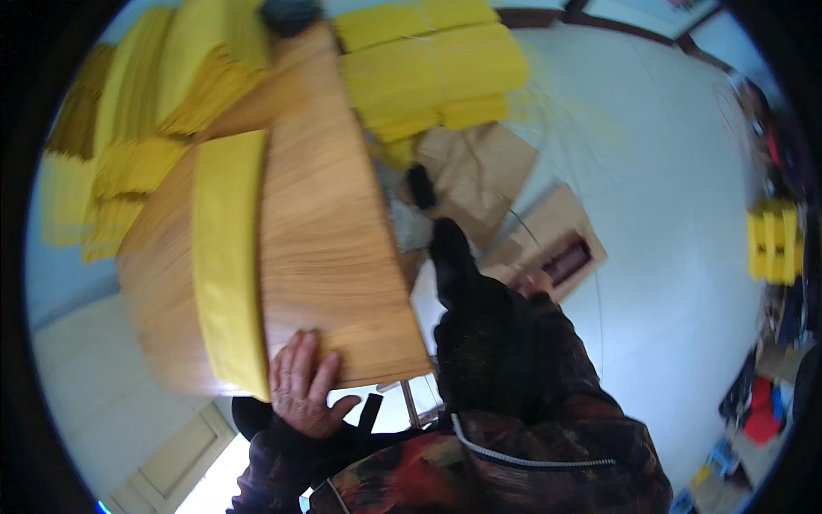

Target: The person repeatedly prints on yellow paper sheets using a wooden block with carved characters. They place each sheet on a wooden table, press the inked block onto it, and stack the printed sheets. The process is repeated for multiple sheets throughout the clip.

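Observation:
My left hand [304, 385] lies flat on the near end of the wooden table [334, 231], its fingers stretched out and its thumb apart. Its outer edge is beside, perhaps touching, the lower end of a long yellow folded strip [229, 265] that looks like paper. Low down on the right, my right hand [538, 283] reaches to a dark red rectangular tray or block [567, 259] lying on brown cardboard. The sleeve covers most of that hand and the picture is blurred, so I cannot make out its fingers or whether it holds anything.
Tall stacks of yellow folded sheets [214, 60] stand along the table's far left. A large yellow bundle [432, 73] is beyond the table, near a brown paper sheet [479, 171] on the pale floor. Yellow objects [775, 242] and assorted items line the right side.

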`<state>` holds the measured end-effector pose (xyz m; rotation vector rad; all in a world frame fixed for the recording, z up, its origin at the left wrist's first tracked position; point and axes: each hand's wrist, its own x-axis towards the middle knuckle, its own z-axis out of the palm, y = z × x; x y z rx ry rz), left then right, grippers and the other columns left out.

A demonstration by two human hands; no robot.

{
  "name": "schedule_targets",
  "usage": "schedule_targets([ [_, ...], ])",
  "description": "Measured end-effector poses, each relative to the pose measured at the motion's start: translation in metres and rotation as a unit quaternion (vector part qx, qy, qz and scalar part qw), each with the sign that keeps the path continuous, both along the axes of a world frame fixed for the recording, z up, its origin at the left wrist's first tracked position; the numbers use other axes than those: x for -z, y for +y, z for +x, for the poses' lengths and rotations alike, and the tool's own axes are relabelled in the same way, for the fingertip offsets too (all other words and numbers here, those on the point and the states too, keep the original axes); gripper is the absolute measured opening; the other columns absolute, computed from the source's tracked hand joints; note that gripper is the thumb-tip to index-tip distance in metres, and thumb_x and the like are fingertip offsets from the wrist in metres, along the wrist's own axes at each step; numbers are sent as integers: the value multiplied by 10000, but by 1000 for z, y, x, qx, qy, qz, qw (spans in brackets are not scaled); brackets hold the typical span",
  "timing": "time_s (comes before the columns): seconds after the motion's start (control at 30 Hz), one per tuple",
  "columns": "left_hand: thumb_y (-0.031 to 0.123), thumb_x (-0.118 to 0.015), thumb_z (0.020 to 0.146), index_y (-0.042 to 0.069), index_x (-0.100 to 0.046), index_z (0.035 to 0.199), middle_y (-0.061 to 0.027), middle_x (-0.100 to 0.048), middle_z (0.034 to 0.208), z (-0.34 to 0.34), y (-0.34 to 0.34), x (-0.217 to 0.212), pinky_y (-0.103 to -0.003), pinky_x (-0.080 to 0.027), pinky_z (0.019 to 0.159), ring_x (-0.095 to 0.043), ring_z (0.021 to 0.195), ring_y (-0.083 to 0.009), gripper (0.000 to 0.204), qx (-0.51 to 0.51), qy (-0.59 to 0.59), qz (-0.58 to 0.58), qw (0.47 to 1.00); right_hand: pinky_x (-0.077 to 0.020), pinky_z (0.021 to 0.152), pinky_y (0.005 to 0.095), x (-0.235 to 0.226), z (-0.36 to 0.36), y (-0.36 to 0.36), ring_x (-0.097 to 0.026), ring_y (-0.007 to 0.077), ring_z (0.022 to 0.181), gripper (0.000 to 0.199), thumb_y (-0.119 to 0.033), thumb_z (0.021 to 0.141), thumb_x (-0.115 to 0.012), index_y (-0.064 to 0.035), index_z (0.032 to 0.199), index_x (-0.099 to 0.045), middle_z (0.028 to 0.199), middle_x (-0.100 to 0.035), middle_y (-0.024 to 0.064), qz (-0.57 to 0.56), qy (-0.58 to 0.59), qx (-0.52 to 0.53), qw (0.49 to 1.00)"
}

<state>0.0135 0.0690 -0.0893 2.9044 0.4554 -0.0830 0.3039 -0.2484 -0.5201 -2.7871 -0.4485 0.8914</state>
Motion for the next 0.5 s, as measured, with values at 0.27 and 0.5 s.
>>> schedule_targets([
  [0.27,371,-714,664,80,-385,1242,-259,-386,1297,-6,1,7,-543,-309,948,-391,1193,-436,727,12,-12,36,999,-436,862,418,-53,5,75,-527,368,998,389,-192,765,-623,-16,1092,-504,1071,-528,219,72,-6,110,991],
  [0.5,389,-684,716,79,-409,1194,-250,-422,1253,-3,4,16,-531,-339,925,-439,1142,-429,633,12,-26,55,998,-453,789,466,-43,61,125,-569,349,952,405,-126,839,-438,-216,1233,-401,1055,-545,176,-93,-1,-141,986],
])
